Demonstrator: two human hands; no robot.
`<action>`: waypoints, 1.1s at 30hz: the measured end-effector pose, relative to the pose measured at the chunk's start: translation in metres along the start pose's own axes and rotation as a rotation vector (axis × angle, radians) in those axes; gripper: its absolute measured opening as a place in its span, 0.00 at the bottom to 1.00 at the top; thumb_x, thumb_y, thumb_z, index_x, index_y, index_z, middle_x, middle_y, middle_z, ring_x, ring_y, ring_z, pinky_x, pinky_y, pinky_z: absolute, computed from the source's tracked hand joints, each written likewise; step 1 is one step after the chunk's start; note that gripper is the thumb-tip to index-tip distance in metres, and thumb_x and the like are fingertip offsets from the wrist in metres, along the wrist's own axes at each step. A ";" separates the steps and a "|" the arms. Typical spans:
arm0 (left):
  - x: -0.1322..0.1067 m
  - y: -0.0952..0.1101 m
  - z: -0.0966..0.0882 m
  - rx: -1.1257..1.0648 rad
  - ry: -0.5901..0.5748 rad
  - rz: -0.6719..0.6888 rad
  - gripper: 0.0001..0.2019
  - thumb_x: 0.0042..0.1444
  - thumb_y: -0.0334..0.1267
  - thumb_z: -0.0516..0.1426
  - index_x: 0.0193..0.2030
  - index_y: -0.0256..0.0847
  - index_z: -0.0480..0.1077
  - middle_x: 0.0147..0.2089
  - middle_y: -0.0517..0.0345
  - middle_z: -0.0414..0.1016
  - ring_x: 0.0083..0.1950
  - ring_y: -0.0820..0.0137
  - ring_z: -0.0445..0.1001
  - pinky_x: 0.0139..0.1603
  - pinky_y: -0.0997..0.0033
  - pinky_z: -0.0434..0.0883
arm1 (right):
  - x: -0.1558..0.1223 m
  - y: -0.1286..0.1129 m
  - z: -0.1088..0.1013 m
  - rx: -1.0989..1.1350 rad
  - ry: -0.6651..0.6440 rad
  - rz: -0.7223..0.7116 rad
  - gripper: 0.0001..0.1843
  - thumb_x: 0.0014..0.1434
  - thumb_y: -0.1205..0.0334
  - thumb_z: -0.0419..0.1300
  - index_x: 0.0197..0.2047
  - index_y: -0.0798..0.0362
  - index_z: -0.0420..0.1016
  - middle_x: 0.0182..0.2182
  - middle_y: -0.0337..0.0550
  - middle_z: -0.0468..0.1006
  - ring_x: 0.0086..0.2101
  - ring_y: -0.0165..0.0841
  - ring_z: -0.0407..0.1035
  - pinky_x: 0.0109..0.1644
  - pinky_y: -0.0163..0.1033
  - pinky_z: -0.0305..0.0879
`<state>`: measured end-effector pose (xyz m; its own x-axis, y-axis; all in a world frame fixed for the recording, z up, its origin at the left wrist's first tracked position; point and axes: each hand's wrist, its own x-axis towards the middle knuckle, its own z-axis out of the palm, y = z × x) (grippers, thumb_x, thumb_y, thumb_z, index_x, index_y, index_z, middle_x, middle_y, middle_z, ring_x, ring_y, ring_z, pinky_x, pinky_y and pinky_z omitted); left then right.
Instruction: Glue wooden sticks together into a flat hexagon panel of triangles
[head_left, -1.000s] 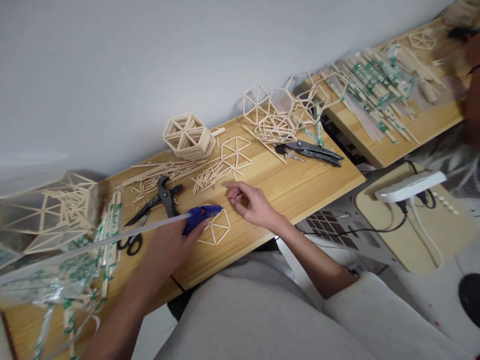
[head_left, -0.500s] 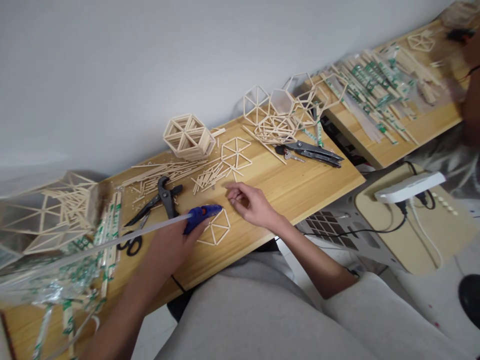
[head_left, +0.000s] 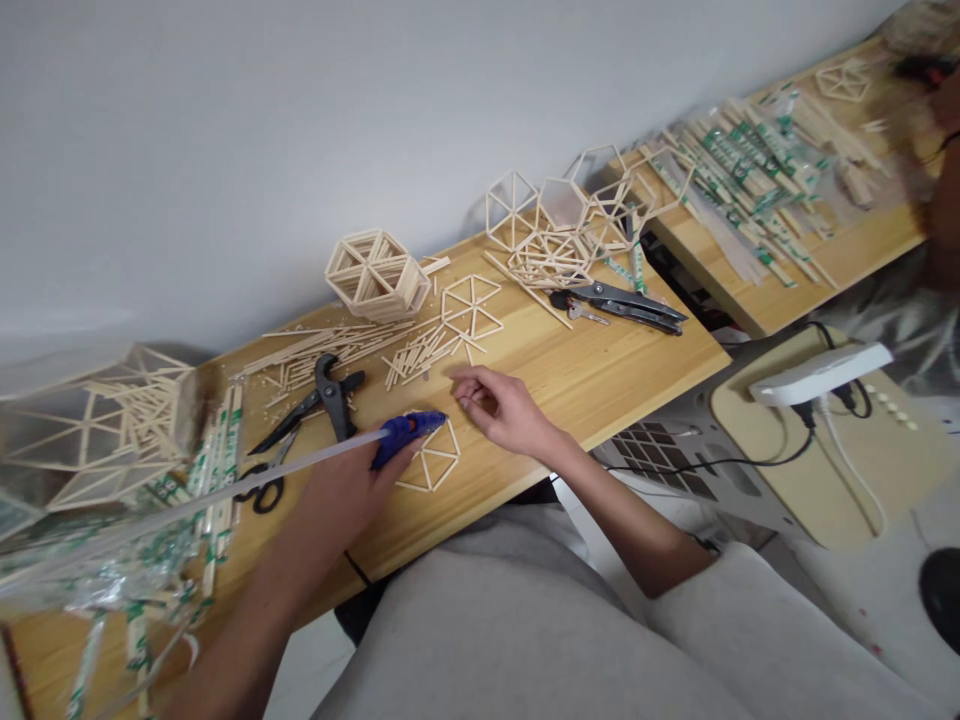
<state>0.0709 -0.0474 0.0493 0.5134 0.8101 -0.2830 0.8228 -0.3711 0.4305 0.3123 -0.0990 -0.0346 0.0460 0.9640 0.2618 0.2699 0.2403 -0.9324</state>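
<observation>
A blue glue gun (head_left: pixel 401 436) is gripped in my left hand (head_left: pixel 351 492), and a long translucent glue stick (head_left: pixel 277 466) sticks out of its back toward the left. Its nozzle points right, over the upper corner of a hexagon frame of thin wooden sticks (head_left: pixel 441 472) lying flat on the table. The gun and my left hand cover part of this frame. Just right of the nozzle hovers my right hand (head_left: pixel 501 410), its fingers loosely curled and somewhat apart, with nothing visible in them.
Cutting pliers (head_left: pixel 330 395) and scissors (head_left: pixel 264 488) lie left. Behind are loose sticks (head_left: pixel 420 352), a stack of hexagon frames (head_left: pixel 375 275), more frames (head_left: pixel 555 255) and a grey hand tool (head_left: pixel 630 305). Bagged chopsticks (head_left: pixel 757 170) lie on another table; a power strip (head_left: pixel 821 375) is right.
The glue gun has shifted very slightly right, with its nozzle still by the frame's upper corner. My right hand stays practically where it was.
</observation>
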 end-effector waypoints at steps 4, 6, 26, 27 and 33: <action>0.001 -0.002 0.001 0.000 0.011 -0.010 0.19 0.67 0.56 0.55 0.41 0.45 0.79 0.34 0.53 0.83 0.40 0.56 0.83 0.42 0.63 0.73 | 0.000 0.000 0.000 -0.021 -0.003 0.003 0.20 0.64 0.71 0.57 0.58 0.53 0.73 0.40 0.43 0.82 0.39 0.32 0.77 0.46 0.38 0.75; 0.001 -0.002 0.001 -0.006 0.009 -0.012 0.19 0.67 0.56 0.55 0.40 0.45 0.80 0.34 0.52 0.83 0.40 0.55 0.83 0.41 0.63 0.73 | 0.000 0.001 0.000 -0.023 0.000 0.001 0.19 0.65 0.71 0.58 0.58 0.52 0.73 0.40 0.43 0.82 0.39 0.32 0.77 0.46 0.38 0.75; -0.002 -0.004 0.000 0.046 0.013 -0.001 0.19 0.68 0.55 0.55 0.41 0.45 0.80 0.33 0.53 0.82 0.37 0.58 0.82 0.39 0.65 0.71 | 0.000 0.001 0.000 -0.024 0.010 -0.007 0.18 0.65 0.70 0.57 0.57 0.54 0.74 0.40 0.44 0.82 0.39 0.32 0.77 0.46 0.37 0.75; -0.003 -0.004 -0.001 0.043 0.008 0.003 0.19 0.68 0.56 0.55 0.41 0.45 0.80 0.34 0.53 0.83 0.38 0.58 0.82 0.39 0.65 0.71 | 0.000 0.001 0.000 -0.028 0.011 -0.004 0.17 0.65 0.70 0.57 0.57 0.54 0.74 0.40 0.44 0.82 0.39 0.32 0.77 0.46 0.37 0.75; -0.002 -0.001 -0.003 -0.007 0.026 0.000 0.17 0.68 0.53 0.56 0.45 0.45 0.81 0.36 0.54 0.84 0.42 0.57 0.84 0.41 0.66 0.74 | 0.000 0.001 0.001 -0.018 0.019 -0.010 0.16 0.65 0.70 0.58 0.55 0.54 0.75 0.39 0.44 0.82 0.38 0.32 0.77 0.45 0.37 0.75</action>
<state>0.0688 -0.0476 0.0520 0.5064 0.8220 -0.2604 0.8213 -0.3677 0.4362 0.3120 -0.0987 -0.0354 0.0616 0.9593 0.2757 0.2881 0.2474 -0.9251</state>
